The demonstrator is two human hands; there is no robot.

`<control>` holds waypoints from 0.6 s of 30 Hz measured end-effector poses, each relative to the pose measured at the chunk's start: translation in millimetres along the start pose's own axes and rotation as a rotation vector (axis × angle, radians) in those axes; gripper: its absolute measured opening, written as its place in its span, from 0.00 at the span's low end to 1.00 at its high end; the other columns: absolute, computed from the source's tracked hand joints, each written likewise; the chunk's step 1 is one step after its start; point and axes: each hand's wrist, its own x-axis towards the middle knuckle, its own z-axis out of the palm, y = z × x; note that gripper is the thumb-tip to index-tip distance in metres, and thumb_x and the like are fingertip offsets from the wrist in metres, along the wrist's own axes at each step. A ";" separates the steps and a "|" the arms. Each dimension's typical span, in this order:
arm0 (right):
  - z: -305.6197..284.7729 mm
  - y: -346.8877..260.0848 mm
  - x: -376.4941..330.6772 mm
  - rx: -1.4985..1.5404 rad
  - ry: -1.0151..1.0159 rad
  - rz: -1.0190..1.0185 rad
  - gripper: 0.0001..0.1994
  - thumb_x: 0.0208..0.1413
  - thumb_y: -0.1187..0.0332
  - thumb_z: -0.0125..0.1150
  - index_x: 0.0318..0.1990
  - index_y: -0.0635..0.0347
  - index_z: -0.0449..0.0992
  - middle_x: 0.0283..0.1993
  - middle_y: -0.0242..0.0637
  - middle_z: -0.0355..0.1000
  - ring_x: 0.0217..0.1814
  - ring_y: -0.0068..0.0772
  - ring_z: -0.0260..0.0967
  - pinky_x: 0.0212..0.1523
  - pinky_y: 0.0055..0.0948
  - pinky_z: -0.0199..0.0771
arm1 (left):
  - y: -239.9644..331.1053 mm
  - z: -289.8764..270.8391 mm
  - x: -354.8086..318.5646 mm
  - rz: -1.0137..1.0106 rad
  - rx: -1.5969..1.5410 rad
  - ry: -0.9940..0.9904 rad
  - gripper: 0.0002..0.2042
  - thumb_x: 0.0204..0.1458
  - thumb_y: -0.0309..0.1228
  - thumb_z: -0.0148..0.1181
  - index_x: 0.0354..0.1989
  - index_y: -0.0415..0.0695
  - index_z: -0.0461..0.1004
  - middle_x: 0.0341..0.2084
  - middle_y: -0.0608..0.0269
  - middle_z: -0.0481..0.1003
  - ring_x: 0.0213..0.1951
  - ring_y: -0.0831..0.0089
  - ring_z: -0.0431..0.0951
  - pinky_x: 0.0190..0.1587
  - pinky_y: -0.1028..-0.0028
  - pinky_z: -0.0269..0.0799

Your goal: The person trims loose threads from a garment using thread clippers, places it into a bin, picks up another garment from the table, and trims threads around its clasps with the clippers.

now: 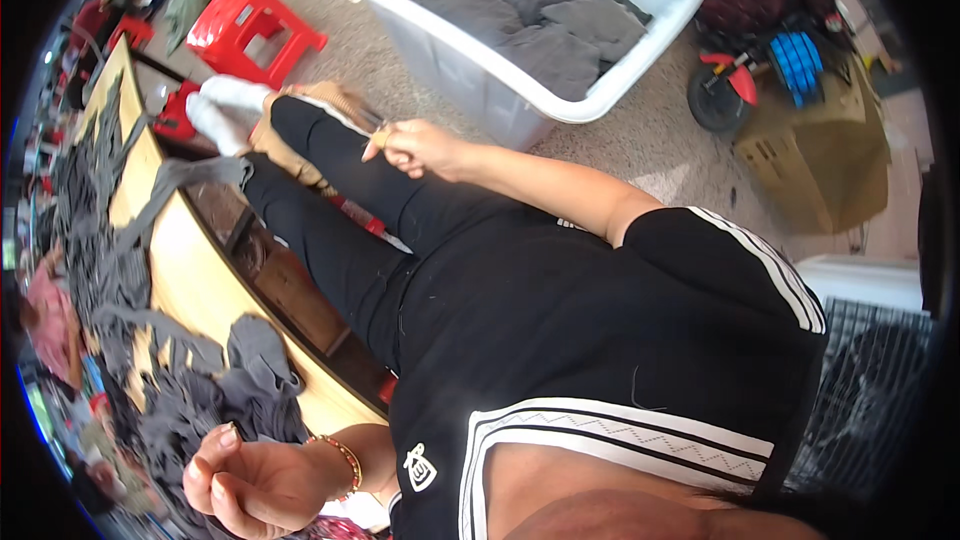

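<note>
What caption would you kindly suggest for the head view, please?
Right hand holding a small tool, left hand near a table strewn with gray cloth pieces.

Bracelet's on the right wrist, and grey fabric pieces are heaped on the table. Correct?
Not quite: the bracelet is on the left wrist, above the left hand, as the head view shows. Grey fabric pieces are heaped on the table.

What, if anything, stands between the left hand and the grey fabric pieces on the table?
Nothing visible stands between the left hand and the nearest grey fabric pieces; whether they touch is unclear.
</note>
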 end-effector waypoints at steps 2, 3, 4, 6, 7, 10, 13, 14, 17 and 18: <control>-0.7 1.0 -9.5 0.009 0.001 -0.010 0.12 0.63 0.61 0.53 0.37 0.60 0.77 0.19 0.19 0.57 0.16 0.10 0.49 0.15 0.16 0.49 | -0.7 2.8 -1.7 -0.057 0.002 -0.029 0.14 0.63 0.17 0.39 0.47 0.28 0.73 0.47 0.36 0.72 0.34 0.55 0.78 0.41 0.66 0.81; -2.4 3.8 -11.5 0.006 -0.008 -0.021 0.12 0.63 0.61 0.52 0.37 0.60 0.77 0.19 0.19 0.57 0.16 0.10 0.49 0.15 0.16 0.49 | -1.7 4.5 -1.8 -0.053 -0.029 -0.043 0.14 0.63 0.17 0.39 0.47 0.28 0.74 0.47 0.36 0.72 0.35 0.56 0.78 0.41 0.67 0.80; -3.5 7.0 -13.1 0.003 -0.019 -0.031 0.12 0.64 0.61 0.52 0.38 0.60 0.77 0.19 0.19 0.57 0.16 0.10 0.49 0.15 0.16 0.49 | -2.8 5.5 -1.6 -0.049 -0.057 -0.057 0.14 0.63 0.17 0.39 0.47 0.28 0.74 0.47 0.36 0.72 0.35 0.56 0.78 0.42 0.68 0.80; -4.4 10.8 -16.4 0.001 -0.025 -0.033 0.12 0.64 0.62 0.50 0.39 0.59 0.77 0.20 0.18 0.56 0.17 0.11 0.49 0.17 0.17 0.50 | -6.4 4.9 -1.4 -0.063 -0.096 -0.078 0.14 0.62 0.17 0.40 0.46 0.28 0.74 0.47 0.37 0.72 0.35 0.57 0.79 0.41 0.69 0.79; -4.7 12.5 -18.6 0.000 -0.033 -0.037 0.12 0.64 0.61 0.50 0.39 0.59 0.77 0.20 0.18 0.56 0.17 0.11 0.49 0.17 0.18 0.50 | -8.2 4.7 -2.0 -0.079 -0.083 -0.070 0.14 0.62 0.16 0.40 0.46 0.28 0.74 0.47 0.37 0.72 0.35 0.57 0.79 0.41 0.69 0.79; -1.4 15.5 -24.5 -0.030 -0.034 -0.018 0.13 0.63 0.59 0.52 0.37 0.58 0.78 0.20 0.18 0.56 0.18 0.12 0.49 0.18 0.18 0.51 | -9.4 7.6 2.6 -0.087 -0.064 -0.086 0.14 0.62 0.17 0.40 0.46 0.28 0.75 0.47 0.37 0.72 0.35 0.57 0.79 0.42 0.69 0.79; -1.5 18.1 -29.7 -0.035 -0.035 0.012 0.14 0.65 0.61 0.50 0.41 0.62 0.76 0.21 0.19 0.56 0.18 0.11 0.50 0.18 0.18 0.53 | -4.4 16.2 8.9 -0.048 -0.082 -0.113 0.14 0.62 0.17 0.40 0.46 0.28 0.74 0.47 0.36 0.72 0.35 0.57 0.78 0.42 0.69 0.79; -1.8 21.8 -31.1 -0.028 -0.034 0.021 0.13 0.65 0.61 0.51 0.41 0.62 0.76 0.21 0.19 0.56 0.18 0.11 0.50 0.18 0.18 0.53 | -1.9 17.8 10.5 -0.049 -0.090 -0.139 0.14 0.62 0.17 0.39 0.46 0.28 0.74 0.47 0.36 0.72 0.36 0.57 0.78 0.43 0.69 0.79; -1.6 27.0 -34.1 -0.047 -0.058 0.016 0.13 0.62 0.58 0.54 0.38 0.58 0.77 0.20 0.19 0.55 0.18 0.12 0.50 0.18 0.19 0.52 | 1.5 20.6 12.1 -0.050 -0.093 -0.176 0.14 0.62 0.17 0.38 0.46 0.29 0.74 0.48 0.36 0.72 0.37 0.57 0.77 0.43 0.67 0.78; -0.5 27.1 -36.3 -0.045 -0.062 0.023 0.13 0.62 0.58 0.53 0.38 0.58 0.77 0.20 0.19 0.56 0.18 0.12 0.50 0.18 0.19 0.52 | 2.6 20.9 12.2 -0.052 -0.089 -0.185 0.15 0.62 0.17 0.38 0.47 0.29 0.74 0.48 0.35 0.71 0.37 0.57 0.76 0.43 0.67 0.78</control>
